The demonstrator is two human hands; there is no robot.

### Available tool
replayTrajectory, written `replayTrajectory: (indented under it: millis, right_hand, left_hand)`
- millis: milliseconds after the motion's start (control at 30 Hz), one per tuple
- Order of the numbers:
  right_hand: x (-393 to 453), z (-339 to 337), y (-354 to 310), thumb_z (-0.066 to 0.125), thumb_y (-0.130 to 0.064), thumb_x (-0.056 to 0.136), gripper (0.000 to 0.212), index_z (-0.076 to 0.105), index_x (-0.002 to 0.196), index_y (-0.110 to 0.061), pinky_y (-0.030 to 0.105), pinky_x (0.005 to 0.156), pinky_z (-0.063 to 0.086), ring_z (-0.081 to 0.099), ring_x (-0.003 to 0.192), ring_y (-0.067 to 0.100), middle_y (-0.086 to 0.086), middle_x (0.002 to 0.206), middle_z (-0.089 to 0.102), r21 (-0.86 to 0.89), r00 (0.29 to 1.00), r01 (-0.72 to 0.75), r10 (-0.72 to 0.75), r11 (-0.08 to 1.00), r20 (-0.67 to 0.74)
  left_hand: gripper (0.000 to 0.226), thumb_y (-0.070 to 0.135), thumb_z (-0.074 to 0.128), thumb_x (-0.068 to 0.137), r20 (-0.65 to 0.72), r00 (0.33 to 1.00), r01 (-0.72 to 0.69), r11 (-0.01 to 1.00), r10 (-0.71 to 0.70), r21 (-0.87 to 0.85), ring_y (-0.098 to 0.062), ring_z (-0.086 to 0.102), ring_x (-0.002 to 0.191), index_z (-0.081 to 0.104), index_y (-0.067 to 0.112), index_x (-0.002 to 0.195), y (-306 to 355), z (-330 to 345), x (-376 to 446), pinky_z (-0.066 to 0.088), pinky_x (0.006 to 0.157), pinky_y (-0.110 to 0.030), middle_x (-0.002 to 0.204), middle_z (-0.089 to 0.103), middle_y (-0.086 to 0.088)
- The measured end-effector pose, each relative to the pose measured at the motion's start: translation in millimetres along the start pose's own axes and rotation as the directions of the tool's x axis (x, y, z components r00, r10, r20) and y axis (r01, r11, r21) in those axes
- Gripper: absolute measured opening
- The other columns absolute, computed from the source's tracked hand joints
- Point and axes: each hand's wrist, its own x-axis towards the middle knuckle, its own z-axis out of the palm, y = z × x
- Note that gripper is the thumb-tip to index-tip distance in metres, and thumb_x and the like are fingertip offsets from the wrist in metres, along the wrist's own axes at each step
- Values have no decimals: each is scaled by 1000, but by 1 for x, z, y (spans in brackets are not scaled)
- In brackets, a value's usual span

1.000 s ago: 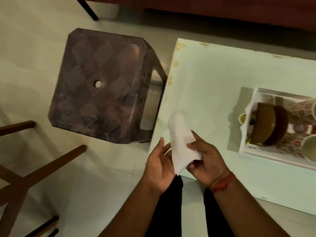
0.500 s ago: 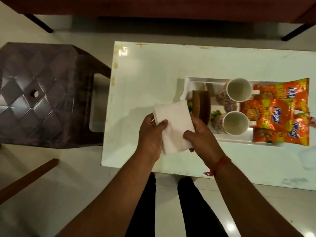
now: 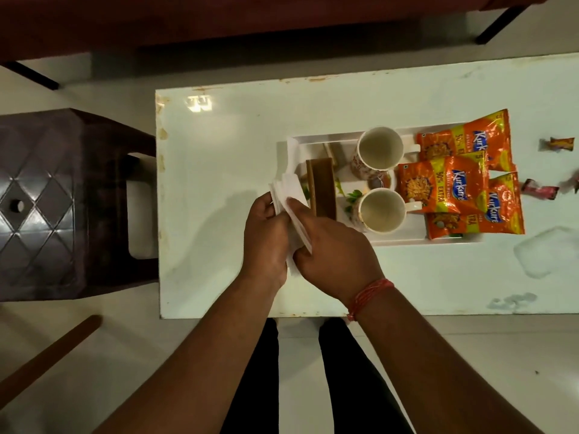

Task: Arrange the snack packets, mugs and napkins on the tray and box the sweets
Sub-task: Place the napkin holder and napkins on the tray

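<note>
A white tray point(image 3: 329, 136) lies on the white table point(image 3: 219, 151). On it stand a brown napkin holder point(image 3: 322, 189), two floral mugs point(image 3: 379, 148) point(image 3: 381, 209) and several orange snack packets point(image 3: 445, 186). Both my hands hold a folded white napkin point(image 3: 288, 191) at the tray's left end, beside the holder. My left hand point(image 3: 266, 242) grips its left side. On the right side sits my right hand point(image 3: 335, 255), its fingers pinching the fold. Wrapped sweets point(image 3: 539, 189) point(image 3: 560, 143) lie on the table right of the tray.
A dark brown plastic stool point(image 3: 62, 198) stands left of the table. A clear plastic box point(image 3: 551, 252) sits at the table's right, near the front edge. A dark sofa point(image 3: 250, 20) runs along the far side. A wooden chair leg point(image 3: 47, 355) crosses the floor at lower left.
My view swung right from the stool to the table. Both hands carried the napkin forward to the tray's left end and folded it narrower.
</note>
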Motion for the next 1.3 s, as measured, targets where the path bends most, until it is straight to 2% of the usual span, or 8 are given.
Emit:
replayTrajectory:
  millis: [200,333,467,567,700,933,1100,1300]
  right_hand:
    - [-6,4,-1,51,-32,85,75,21,152,-35,34,68,56,65,87,20,-3,112,66,-55,998,51,-50,997,24]
    - [-17,5,-7,53,-35,87,56,40,142,-37,32,72,56,65,87,14,-8,110,65,61,993,116,-117,991,12]
    - [-21,11,-3,59,-36,90,29,60,118,-31,6,69,44,55,83,-2,-22,97,53,439,933,-106,242,892,-265]
    - [-13,19,-4,62,-41,92,19,59,107,-31,8,78,49,58,94,-4,-9,110,59,720,829,-332,553,609,-85]
    - [-5,31,-9,64,-28,94,25,64,112,-11,39,81,61,67,103,23,7,115,68,925,770,-375,535,-61,348]
    - [-4,40,2,65,-16,93,17,64,108,-7,31,69,57,71,85,26,15,114,67,924,739,-304,555,-231,382]
    - [1,47,13,66,-13,93,10,62,101,-8,31,62,56,66,63,18,14,93,62,858,644,-173,604,-483,470]
    - [19,57,15,60,-13,96,18,58,111,-3,26,50,55,64,49,15,12,77,60,716,528,-11,604,-698,597]
  left_hand:
    - [18,28,54,95,-96,987,110,973,-131,-202,-24,68,102,68,25,107,-2,1,5,58,82,-40,106,72,-1]
    - [29,29,66,89,-127,992,19,997,-29,-78,-24,70,99,62,21,117,0,-2,10,59,81,-42,109,71,-2]
    - [41,10,69,86,-104,995,-5,999,0,-54,-28,68,101,56,19,124,7,-7,16,58,87,-49,116,67,-6]
    - [46,12,70,86,-76,996,-37,999,38,7,-25,67,104,53,23,128,9,-6,18,58,88,-46,121,65,-3]
    - [53,16,69,87,-7,991,-132,980,134,150,-19,65,104,46,33,132,12,0,20,58,88,-45,122,61,3]
    - [57,13,66,89,126,925,-375,817,357,439,-11,56,108,45,35,138,30,14,49,49,78,-12,135,54,4]
    - [40,6,62,87,326,842,-531,548,430,646,-12,54,107,58,27,122,38,37,73,37,76,1,125,50,-1]
    - [39,0,54,84,505,767,-621,259,396,740,-25,61,97,59,19,118,34,60,88,51,90,-39,125,46,-6]
